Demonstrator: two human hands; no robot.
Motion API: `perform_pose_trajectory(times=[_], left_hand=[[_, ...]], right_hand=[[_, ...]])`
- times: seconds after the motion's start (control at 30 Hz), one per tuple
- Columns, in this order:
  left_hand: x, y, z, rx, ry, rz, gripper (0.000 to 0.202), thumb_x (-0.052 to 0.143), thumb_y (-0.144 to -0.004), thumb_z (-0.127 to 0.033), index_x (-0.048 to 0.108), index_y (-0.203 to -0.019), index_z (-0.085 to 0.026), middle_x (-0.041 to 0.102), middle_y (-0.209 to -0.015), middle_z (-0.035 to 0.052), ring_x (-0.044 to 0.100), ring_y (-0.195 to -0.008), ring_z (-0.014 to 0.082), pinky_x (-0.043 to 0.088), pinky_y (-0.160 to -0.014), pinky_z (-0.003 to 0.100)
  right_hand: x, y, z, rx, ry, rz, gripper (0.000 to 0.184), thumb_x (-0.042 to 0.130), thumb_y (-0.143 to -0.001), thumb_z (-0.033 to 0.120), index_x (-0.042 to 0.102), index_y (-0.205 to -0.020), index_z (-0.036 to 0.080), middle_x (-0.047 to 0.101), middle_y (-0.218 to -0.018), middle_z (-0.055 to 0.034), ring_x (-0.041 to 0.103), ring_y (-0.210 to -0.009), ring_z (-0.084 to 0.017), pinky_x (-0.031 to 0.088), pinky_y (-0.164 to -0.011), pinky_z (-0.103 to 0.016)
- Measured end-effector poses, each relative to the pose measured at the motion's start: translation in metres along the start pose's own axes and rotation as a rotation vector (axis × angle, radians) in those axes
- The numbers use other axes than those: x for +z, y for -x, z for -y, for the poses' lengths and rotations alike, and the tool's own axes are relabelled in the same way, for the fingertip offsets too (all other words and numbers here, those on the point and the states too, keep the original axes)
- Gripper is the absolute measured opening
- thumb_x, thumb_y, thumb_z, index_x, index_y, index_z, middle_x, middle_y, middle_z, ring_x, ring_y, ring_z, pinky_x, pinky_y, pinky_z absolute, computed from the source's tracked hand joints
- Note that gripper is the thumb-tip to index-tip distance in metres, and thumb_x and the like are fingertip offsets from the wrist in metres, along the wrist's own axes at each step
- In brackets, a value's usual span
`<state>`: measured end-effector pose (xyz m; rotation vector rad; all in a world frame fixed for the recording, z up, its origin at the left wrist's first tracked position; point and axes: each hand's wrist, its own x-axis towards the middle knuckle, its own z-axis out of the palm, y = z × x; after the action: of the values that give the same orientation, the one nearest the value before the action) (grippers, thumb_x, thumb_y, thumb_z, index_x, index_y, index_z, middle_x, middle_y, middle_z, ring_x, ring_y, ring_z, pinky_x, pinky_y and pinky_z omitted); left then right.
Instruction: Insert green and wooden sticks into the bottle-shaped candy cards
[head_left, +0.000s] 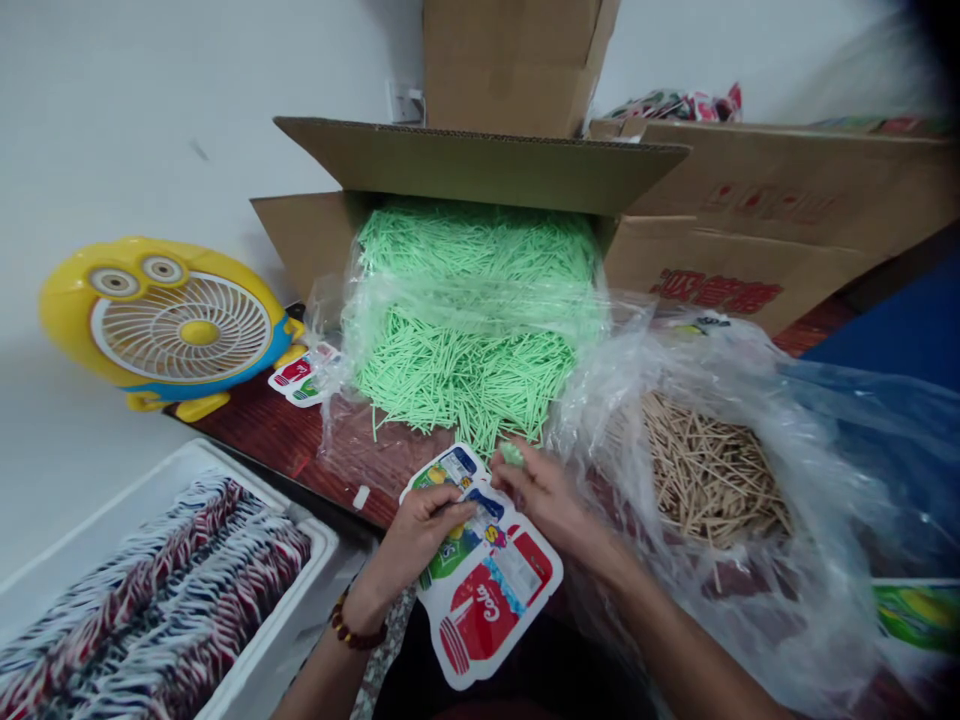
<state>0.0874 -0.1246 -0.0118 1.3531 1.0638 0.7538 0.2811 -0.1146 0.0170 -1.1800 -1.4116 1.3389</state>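
Observation:
My left hand [424, 530] pinches a bottle-shaped printed packet [487, 610], thumb on top near its upper edge. The packet has a red "Cola" half and a green half with yellow fruit, each with a blue cap shape. Beside its top, my right hand [544, 495] is closed, slightly blurred, with thin light-green sticks [512, 453] showing at the fingertips. Just beyond both hands, a heap of the same green sticks [457, 370] spills in clear plastic from an open cardboard box [480, 160]. How many sticks the right fingers hold is hidden.
To the right, a clear plastic bag [607, 400] holds brown sticks [712, 470]. A white foam box [315, 530] full of upright packets [150, 600] stands at lower left. A yellow cartoon fan [187, 330] sits at the table's [255, 430] left edge. More cartons [750, 200] stand behind.

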Motion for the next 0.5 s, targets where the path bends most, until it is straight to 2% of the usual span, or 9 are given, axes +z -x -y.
perform_pose_trajectory(times=[0.1,0.2,0.33,0.5], left_hand=[[-0.001,0.002,-0.004,0.155,-0.105,0.007,0.038,0.057,-0.087,-0.032,0.044,-0.055,-0.016,0.034,-0.059,-0.0048,0.031,-0.058,0.0093,0.027,-0.054,0.022],[0.001,0.002,-0.003,0.254,-0.167,0.032,0.04,0.052,-0.091,-0.03,0.039,-0.055,-0.017,0.032,-0.061,-0.0044,0.031,-0.06,0.0101,0.028,-0.058,0.024],[0.007,0.0,0.001,0.26,-0.15,0.052,0.037,0.051,-0.091,-0.031,0.043,-0.058,-0.017,0.035,-0.062,-0.004,0.033,-0.061,0.0107,0.029,-0.059,0.023],[0.012,-0.002,0.001,0.184,-0.052,-0.009,0.031,0.058,-0.087,-0.034,0.055,-0.062,-0.016,0.042,-0.061,-0.004,0.036,-0.06,0.0102,0.032,-0.057,0.022]], right_hand=[[0.004,0.002,0.007,-0.026,-0.537,-0.258,0.015,0.06,-0.085,0.036,0.055,-0.091,0.023,0.063,-0.074,0.0028,0.06,-0.065,-0.013,0.049,-0.063,-0.026],[0.014,0.005,0.013,-0.094,-0.842,-0.382,0.016,0.066,-0.082,0.033,0.057,-0.091,0.023,0.066,-0.075,0.0033,0.064,-0.071,-0.013,0.051,-0.077,-0.029],[0.029,0.011,0.013,-0.059,-0.916,-0.364,0.018,0.068,-0.081,0.035,0.059,-0.092,0.024,0.068,-0.08,0.0016,0.067,-0.078,-0.016,0.052,-0.08,-0.033],[0.035,0.02,0.0,0.033,-0.844,-0.343,0.019,0.066,-0.082,0.038,0.058,-0.094,0.025,0.072,-0.088,-0.0008,0.067,-0.088,-0.021,0.053,-0.077,-0.033]])
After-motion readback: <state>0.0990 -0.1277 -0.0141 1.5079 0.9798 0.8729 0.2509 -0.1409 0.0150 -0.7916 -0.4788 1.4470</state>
